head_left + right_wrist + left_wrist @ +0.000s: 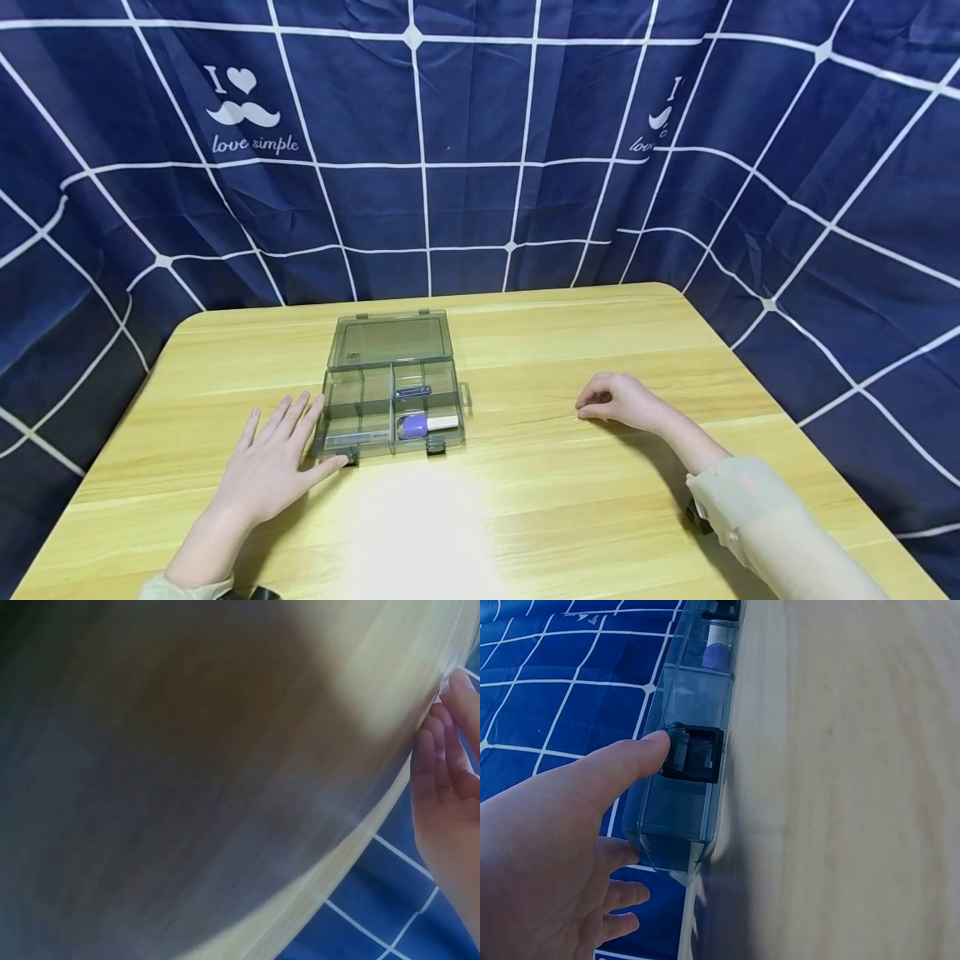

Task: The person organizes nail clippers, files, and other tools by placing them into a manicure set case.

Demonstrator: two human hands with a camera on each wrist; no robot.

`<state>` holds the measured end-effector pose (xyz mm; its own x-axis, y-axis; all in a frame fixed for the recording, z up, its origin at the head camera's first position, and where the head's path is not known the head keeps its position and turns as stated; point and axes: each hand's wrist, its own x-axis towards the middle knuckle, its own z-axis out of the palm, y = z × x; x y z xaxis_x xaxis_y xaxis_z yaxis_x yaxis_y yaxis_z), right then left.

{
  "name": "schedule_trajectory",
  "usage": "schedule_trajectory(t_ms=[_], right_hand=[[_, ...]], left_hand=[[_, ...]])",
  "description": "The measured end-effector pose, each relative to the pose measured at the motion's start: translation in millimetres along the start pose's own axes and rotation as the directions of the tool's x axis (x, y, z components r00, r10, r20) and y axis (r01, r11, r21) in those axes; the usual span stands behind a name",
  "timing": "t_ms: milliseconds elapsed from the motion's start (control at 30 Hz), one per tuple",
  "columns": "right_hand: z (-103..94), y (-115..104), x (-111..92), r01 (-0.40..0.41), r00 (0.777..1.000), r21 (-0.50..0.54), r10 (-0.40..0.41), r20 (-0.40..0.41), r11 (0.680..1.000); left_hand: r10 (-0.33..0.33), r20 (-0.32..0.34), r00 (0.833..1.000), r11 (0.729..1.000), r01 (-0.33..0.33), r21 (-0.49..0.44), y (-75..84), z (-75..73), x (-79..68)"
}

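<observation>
While the left hand (273, 471) lay against the smoky see-through organizer box (360, 383), the right hand (626, 404) reached low over the wooden tabletop (525, 350), out toward its right edge. From where I stood, the box sat nearer the tabletop's left edge, its lid (390, 340) folded back toward the far edge.

The left fingers were spread and nearly straight, their tips at or just beside the box's left wall; the thumb touched the left front latch (694, 754), and the hand gripped nothing. The right fingers were curled, thumb and forefinger tips almost meeting right at the wood, but I couldn't tell whether they had hold of anything.

Inside the box, a purple bottle with a white cap (415, 426), probably nail polish, lay in the front right compartment. Behind it was a dark blue nail clipper (412, 392), by its look, and a slim bluish strip (360, 437) lay front left.

To my eye, the step in hand was picking something tiny off the tabletop. The next move seemed to call for a fine, firm pinch and a straight lift, with the left hand steadying the box.
</observation>
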<state>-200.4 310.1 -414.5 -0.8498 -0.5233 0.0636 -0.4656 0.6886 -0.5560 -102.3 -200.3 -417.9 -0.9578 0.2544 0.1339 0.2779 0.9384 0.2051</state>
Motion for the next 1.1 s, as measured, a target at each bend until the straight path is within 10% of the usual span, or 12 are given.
schedule_trajectory(t_ms=[1100], right_hand=[[-1.6, -20.6, 19.9, 0.027, 0.998, 0.021, -0.026, -0.058, 0.999]], left_hand=[[0.005, -0.019, 1.0, 1.0, -0.005, -0.004, 0.5, 3.8, -2.0]])
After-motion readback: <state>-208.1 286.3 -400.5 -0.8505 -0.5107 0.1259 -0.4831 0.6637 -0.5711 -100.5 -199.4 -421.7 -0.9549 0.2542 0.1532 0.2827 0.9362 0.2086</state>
